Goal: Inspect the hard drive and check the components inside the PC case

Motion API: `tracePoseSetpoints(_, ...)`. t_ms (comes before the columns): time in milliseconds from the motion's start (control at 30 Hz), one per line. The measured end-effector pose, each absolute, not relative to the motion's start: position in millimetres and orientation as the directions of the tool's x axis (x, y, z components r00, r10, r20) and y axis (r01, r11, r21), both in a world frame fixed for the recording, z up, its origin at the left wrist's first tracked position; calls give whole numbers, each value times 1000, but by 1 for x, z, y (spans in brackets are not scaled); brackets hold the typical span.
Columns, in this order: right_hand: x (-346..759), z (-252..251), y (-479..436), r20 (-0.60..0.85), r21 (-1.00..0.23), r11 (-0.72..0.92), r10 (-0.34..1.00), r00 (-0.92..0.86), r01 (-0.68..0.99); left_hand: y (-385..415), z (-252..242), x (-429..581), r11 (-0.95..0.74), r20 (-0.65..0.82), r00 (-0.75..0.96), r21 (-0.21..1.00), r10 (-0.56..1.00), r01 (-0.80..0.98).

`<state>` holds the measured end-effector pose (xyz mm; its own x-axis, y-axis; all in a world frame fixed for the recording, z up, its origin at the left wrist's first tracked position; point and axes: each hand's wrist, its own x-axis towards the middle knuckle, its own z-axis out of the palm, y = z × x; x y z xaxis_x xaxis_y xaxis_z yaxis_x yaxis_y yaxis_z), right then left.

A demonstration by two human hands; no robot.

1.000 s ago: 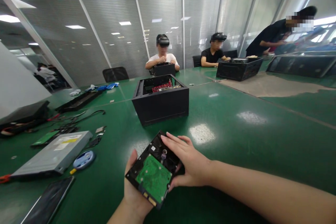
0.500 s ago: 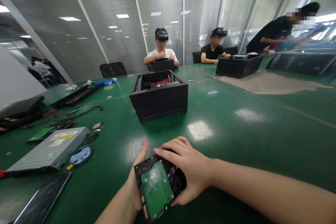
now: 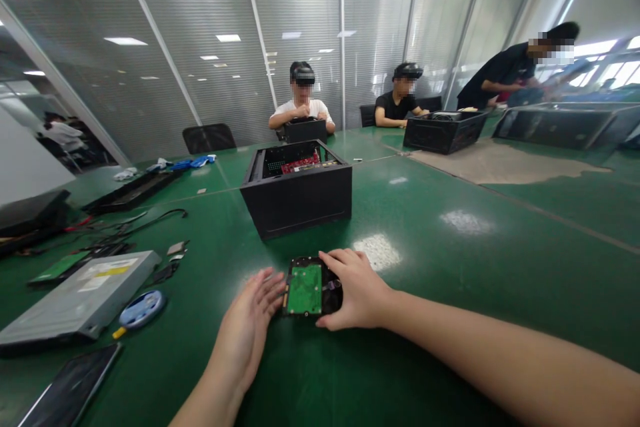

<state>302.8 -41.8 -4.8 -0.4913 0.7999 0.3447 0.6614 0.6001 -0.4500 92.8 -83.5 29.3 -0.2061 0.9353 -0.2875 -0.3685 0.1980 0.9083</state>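
A hard drive (image 3: 306,288) lies low over or on the green table, its green circuit board facing up. My right hand (image 3: 357,290) grips its right end, thumb at the near edge and fingers at the far edge. Beside the drive's left end is my left hand (image 3: 253,320), fingers extended and loosely spread, holding nothing; whether its fingertips touch the drive I cannot tell. Beyond both hands stands an open black computer case (image 3: 300,203) with a red circuit board (image 3: 300,164) inside.
On the left lie a silver optical drive (image 3: 80,300), a blue round object (image 3: 143,309), a phone (image 3: 73,387) and cables (image 3: 125,230). Across the table (image 3: 450,280), two seated people and one leaning person are near other black cases (image 3: 445,131).
The hard drive has moved away from me and down towards the table, turning flatter. My left hand has let go of it; my right hand still grips it.
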Motion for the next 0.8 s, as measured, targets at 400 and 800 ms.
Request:
tracePoseSetpoints(400, 301, -7, -39, 224, -448, 528, 848, -481, 721, -82, 18, 89, 89, -102, -210, 994, 972, -69)
tracePoseSetpoints(800, 336, -10, -1, 207, -422, 400, 916, -344, 814, -82, 26, 77, -49, 82, -26, 786, 996, 617)
